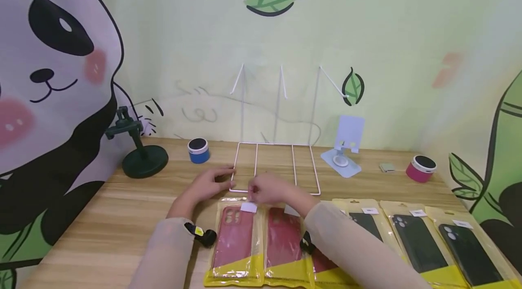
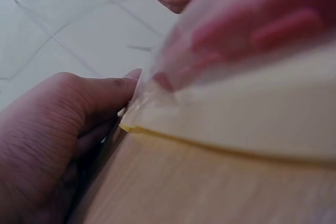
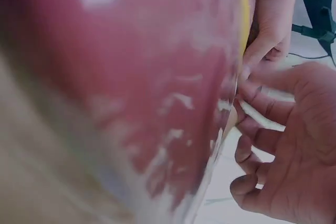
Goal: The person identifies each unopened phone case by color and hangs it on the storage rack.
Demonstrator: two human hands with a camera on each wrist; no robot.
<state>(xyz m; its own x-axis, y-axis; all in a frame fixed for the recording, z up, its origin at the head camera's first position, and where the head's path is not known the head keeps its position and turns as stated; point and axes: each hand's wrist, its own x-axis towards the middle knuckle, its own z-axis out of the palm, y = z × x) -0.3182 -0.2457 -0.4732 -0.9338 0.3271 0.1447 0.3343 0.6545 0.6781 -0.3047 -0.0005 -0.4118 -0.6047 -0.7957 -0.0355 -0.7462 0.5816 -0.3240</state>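
Note:
A white wire rack (image 1: pixel 294 164) with upright rods and hooks stands on the table against the wall. My left hand (image 1: pixel 210 185) is at its front left corner, fingers and thumb extended across the side rod. Over the rack's front rod is my right hand (image 1: pixel 267 188), fingers bent and thumb close to the index fingertip; whatever lies between them is hidden. Just in front of both hands lies a red phone case in a clear and yellow pouch (image 1: pixel 234 239). A second red-cased pouch (image 1: pixel 284 239) is beside it, under the right wrist.
More pouches with dark phone cases (image 1: pixel 420 241) lie to the right. Behind are a dark green stand (image 1: pixel 144 161), a blue speaker (image 1: pixel 199 151), a pale phone stand (image 1: pixel 348 135), a small grey-green square (image 1: pixel 387 167) and a pink speaker (image 1: pixel 421 169).

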